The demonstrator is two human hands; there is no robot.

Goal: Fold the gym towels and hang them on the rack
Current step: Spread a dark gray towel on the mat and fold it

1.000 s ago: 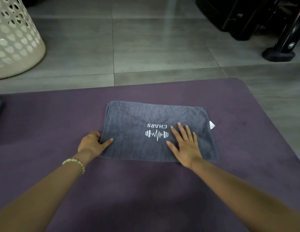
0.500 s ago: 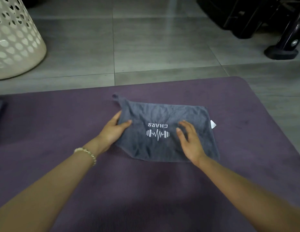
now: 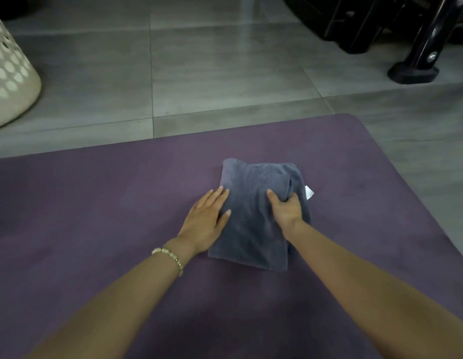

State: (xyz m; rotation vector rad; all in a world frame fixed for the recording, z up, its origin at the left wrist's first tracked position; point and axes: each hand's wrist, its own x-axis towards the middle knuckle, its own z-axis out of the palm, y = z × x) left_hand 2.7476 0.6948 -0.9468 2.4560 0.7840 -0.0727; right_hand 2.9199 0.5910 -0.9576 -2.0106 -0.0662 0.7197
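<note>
A grey gym towel [image 3: 251, 224] lies folded into a narrow block on the purple mat [image 3: 95, 203], its white logo hidden inside the fold. A small white tag [image 3: 309, 195] sticks out at its right edge. My left hand [image 3: 207, 218] lies flat with straight fingers, pressing on the towel's left edge. My right hand [image 3: 286, 209] rests on the towel's right side, thumb on top and fingers tucked under the upper layer, gripping it.
A cream perforated laundry basket [image 3: 10, 81] stands on the grey tile floor at the far left. Black equipment with a rubber-footed leg [image 3: 414, 71] stands at the back right. The mat's right edge runs diagonally near the towel.
My left hand carried the towel's left half over to the right, covering the logo, then came back to press the new folded edge. My right hand shifted onto the right side.
</note>
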